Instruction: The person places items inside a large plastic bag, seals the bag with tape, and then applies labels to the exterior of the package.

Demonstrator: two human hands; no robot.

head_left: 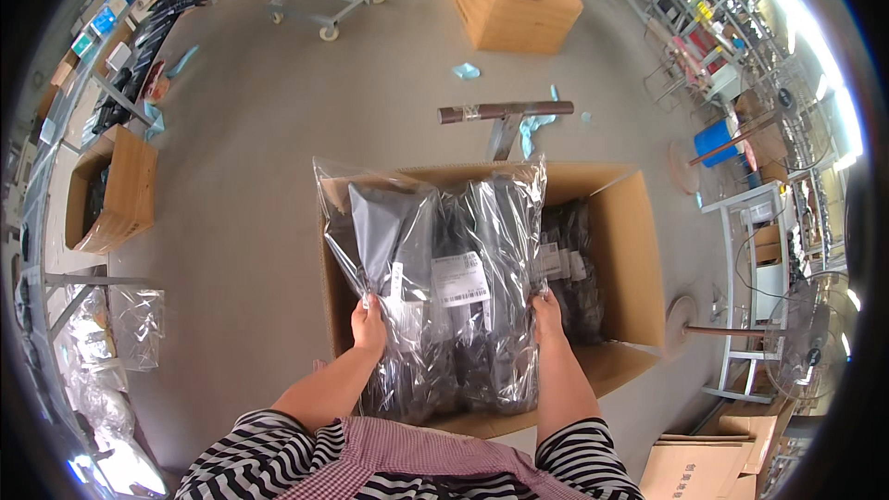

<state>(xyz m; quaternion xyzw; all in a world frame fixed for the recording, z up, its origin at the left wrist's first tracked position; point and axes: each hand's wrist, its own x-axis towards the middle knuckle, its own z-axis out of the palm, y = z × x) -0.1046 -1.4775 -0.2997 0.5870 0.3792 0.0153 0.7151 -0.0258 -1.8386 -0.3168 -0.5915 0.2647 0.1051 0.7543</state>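
Note:
A large clear plastic bag [417,241] packed with dark folded items hangs between my two hands, with a white label [460,280] on its front. My left hand [369,324] grips the bag's left edge, and my right hand [546,317] grips its right edge. Beneath and around the bag stands an open cardboard box [630,250]. Inside its right part lie more dark bagged items [581,301] with white labels. The bag hides the rest of the box's inside; whether it touches the contents below, I cannot tell.
Beyond the box stands a metal stand with a brown bar [506,112]. Farther off are another open carton [509,0] and a wheeled cart [333,0]. A fan [806,352] and white rack [755,287] stand at right, flattened cardboard [699,468] at lower right, and a carton [125,190] at left.

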